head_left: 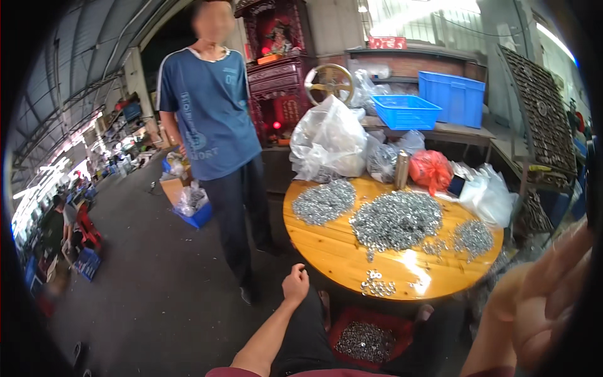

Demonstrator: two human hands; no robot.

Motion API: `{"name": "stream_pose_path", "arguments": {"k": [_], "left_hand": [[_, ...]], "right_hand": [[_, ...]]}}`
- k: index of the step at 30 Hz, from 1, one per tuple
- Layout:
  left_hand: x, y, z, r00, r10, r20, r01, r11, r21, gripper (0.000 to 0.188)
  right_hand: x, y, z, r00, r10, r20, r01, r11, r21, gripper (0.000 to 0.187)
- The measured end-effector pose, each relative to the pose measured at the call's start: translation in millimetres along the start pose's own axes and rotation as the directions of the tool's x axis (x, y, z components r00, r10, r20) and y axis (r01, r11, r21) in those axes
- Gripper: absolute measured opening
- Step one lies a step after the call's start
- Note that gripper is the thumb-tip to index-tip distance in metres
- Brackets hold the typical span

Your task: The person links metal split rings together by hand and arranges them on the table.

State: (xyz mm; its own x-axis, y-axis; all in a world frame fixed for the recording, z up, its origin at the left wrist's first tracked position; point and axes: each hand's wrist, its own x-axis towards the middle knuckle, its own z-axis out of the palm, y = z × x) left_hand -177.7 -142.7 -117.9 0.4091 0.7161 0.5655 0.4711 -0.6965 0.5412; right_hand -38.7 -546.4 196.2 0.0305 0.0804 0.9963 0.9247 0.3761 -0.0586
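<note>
My left hand [296, 284] is closed in a loose fist by my left knee, in front of the round wooden table [326, 246]; the inside of the fist is hidden. Raised close to the camera at the right rim, my right hand [549, 301] has its fingers apart, with nothing visible in them, though the dark rim cuts part of it off. Small silvery metal parts lie on the tabletop in a left heap [323, 202], a large middle heap [397, 220] and a right heap [473, 237]. Some ring-shaped pieces [377, 284] are scattered near the front edge.
A red tray [402, 338] of metal parts sits between my feet. Plastic bags [331, 139], a red bag [431, 171] and a metallic cylinder [401, 169] stand along the table's back. Beyond are blue bins [451, 99]. A person [210, 125] stands left of the table.
</note>
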Motion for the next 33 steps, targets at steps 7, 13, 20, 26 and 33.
{"name": "stream_pose_path", "arguments": {"k": [7,13,20,26,33], "left_hand": [[3.4,-13.3,-10.1,0.997,-0.053,0.049,0.053,0.999,0.001,0.025],[8.4,14.8,1.3,0.99,0.01,0.14,-0.008,1.0,-0.013,0.025],[10.0,18.3,3.6,0.978,-0.062,0.198,0.062,0.998,0.006,0.024],[8.3,23.9,14.6,0.988,-0.071,0.138,0.064,0.997,0.052,0.025],[5.9,32.0,16.7,0.995,0.04,0.093,-0.051,0.992,0.115,0.024]], "right_hand": [[22.9,6.2,73.4,1.0,0.002,-0.011,-0.001,0.998,0.064,0.016],[-162.5,84.9,81.7,0.531,0.819,0.217,-0.846,0.5,0.184,0.023],[-207.4,61.5,99.3,0.442,0.811,0.384,-0.895,0.369,0.251,0.022],[-244.6,81.7,86.4,0.238,0.897,0.371,-0.96,0.159,0.232,0.013],[-248.0,156.6,89.8,0.376,0.907,0.189,-0.909,0.323,0.262,0.01]]}}
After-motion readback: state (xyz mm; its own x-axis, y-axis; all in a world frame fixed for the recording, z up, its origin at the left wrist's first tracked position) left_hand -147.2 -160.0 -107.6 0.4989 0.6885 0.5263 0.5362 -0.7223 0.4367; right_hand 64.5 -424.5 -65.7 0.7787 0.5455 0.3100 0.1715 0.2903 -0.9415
